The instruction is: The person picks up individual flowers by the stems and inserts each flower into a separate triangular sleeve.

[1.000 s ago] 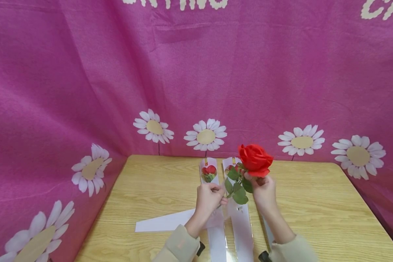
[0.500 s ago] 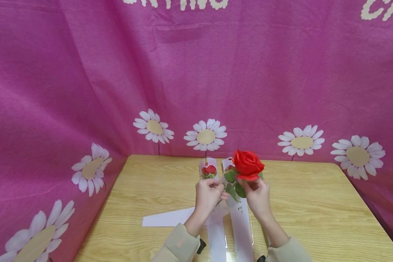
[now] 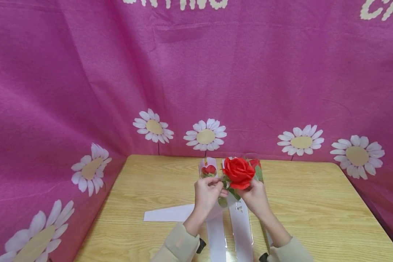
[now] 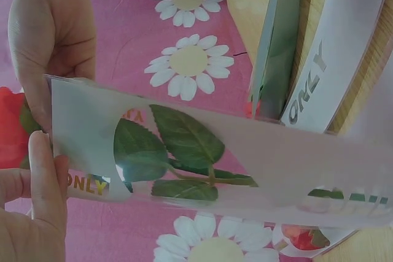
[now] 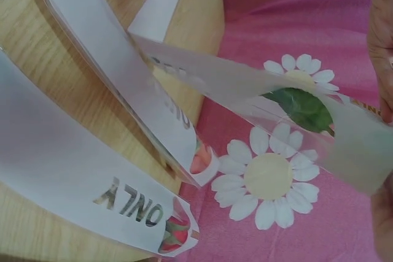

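Observation:
My left hand (image 3: 207,196) pinches the open rim of a long, tapering flower sleeve (image 4: 301,164), part frosted white and part see-through, printed with "ONLY". Just under the bloom of a large red rose (image 3: 238,172), my right hand (image 3: 256,199) holds the flower. Through the sleeve's clear window in the left wrist view, green leaves (image 4: 187,133) and a stem show inside. The bloom stays outside the rim, at that view's left edge. In the head view the narrow end of the sleeve points left over the table, and the fingers partly cover the rim.
On the wooden table (image 3: 314,211), a white sleeve (image 3: 216,236) with a small-looking red rose (image 3: 209,170) lies beside another "ONLY" sleeve (image 3: 243,233). A further red rose (image 3: 255,163) shows behind my right hand. A pink daisy-print cloth (image 3: 249,72) hangs behind the table.
My right hand has brought the rose left and down toward my left hand, and its leaves have gone into the sleeve. The sleeve's narrow end has shifted slightly up and right.

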A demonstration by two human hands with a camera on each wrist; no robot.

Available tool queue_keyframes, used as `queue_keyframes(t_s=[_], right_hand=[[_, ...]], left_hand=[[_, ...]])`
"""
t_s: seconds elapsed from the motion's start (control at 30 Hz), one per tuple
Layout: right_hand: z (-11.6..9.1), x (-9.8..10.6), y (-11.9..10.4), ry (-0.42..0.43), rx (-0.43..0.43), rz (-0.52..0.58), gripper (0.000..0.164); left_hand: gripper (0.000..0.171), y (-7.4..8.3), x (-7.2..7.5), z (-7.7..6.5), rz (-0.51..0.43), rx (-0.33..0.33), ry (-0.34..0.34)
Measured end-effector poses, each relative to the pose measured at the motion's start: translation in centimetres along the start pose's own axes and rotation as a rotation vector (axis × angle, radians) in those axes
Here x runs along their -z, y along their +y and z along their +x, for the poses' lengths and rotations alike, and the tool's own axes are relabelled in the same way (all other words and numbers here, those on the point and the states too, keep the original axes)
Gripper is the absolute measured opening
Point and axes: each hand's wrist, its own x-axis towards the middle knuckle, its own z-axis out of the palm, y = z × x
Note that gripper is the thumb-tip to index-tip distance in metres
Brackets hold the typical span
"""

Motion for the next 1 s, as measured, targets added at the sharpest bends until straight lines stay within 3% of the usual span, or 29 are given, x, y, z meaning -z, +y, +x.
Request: queue_keyframes(t_s=[0.23,0.6,0.77,1.0], right_hand=[[0.58,0.23,-0.03,-0.088,-0.024,-0.115,0.018],[0.69,0.6,-0.19,-0.215,-0.123,-0.139,0.012],[0.73,0.61,-0.23,-0.231,-0.154,-0.129,0.01],[0.76,0.76,-0.29,-0.242,-0.157,-0.187,0.01]], left_hand=[[0.016,0.89,0.09,-0.42,0.004,-0.007,0.002],[0.014,0.8,0.13,-0.66,0.019,-0.032,-0.006],[0.014,0.67,0.04,-0.74,-0.005,-0.061,-0.013],[0.014,0.84,0.06,-0.73,-0.005,-0.042,0.001]])
